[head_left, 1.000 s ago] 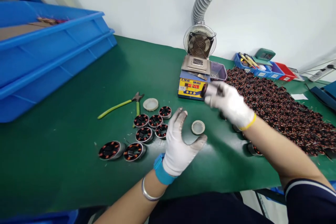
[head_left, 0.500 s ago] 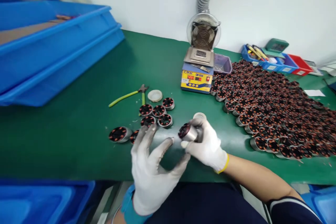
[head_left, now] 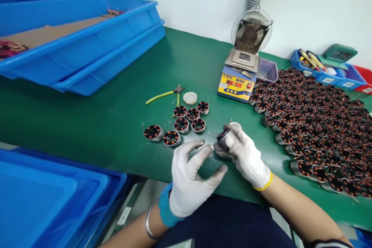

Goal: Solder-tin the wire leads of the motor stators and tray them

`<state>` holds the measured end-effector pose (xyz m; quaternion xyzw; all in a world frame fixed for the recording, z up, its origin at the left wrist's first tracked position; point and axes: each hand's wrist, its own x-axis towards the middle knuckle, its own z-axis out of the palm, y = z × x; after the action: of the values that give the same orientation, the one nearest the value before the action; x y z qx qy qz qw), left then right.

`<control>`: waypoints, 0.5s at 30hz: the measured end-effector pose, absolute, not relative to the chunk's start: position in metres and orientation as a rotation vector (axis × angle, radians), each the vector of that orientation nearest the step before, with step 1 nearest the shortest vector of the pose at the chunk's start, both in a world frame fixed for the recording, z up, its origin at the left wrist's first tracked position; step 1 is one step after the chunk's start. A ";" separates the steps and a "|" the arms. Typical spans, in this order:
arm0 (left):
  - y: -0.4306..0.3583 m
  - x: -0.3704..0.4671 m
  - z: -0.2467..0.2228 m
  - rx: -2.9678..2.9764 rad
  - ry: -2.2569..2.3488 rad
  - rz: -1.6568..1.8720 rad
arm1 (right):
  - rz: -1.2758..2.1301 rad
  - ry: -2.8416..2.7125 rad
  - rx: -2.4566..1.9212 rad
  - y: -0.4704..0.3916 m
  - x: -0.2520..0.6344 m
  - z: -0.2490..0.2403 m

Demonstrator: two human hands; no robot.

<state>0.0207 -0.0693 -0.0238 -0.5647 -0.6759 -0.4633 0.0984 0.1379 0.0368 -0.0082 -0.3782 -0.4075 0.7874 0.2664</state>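
Head view: my right grip, pinching a short silver-and-black metal cylinder, had come from the blue-and-yellow boxy machine to low over the green worktop; my spread left grip hung beside, probably within reach.

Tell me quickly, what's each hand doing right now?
Left hand: open, with nothing visible in its grasp.
Right hand: closed, holding a copper-wound motor stator.

From the wearer's head, above the near edge of the green-topped workbench, the one camera faces forward and down, close over the gloved left hand and right hand, with the white wall at the far side.
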 end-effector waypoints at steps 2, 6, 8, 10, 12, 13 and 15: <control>-0.070 0.019 -0.024 -1.668 -2.024 -1.324 | 1.977 -1.303 -1.018 0.032 0.136 -0.013; -0.074 0.014 -0.028 -1.707 -2.057 -1.241 | 1.551 -1.783 -1.131 0.026 0.136 -0.021; -0.077 0.012 -0.030 -1.726 -2.083 -1.236 | 1.323 -1.966 -1.139 0.024 0.137 -0.024; -0.079 0.009 -0.030 -1.701 -2.118 -1.254 | 1.162 -2.100 -1.033 0.021 0.135 -0.027; -0.079 0.007 -0.030 -1.674 -2.130 -1.255 | 1.026 -2.198 -0.836 0.018 0.131 -0.032; -0.079 0.005 -0.030 -1.676 -2.130 -1.239 | 0.956 -2.242 -0.739 0.016 0.128 -0.035; -0.078 0.002 -0.033 -1.732 -2.120 -1.191 | 0.836 -2.352 -0.581 0.016 0.123 -0.036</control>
<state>0.0016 -0.0779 -0.0330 -0.5784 -0.7079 -0.3978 0.0780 0.1232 0.0160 -0.0365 -0.2173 -0.8796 0.3126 0.2851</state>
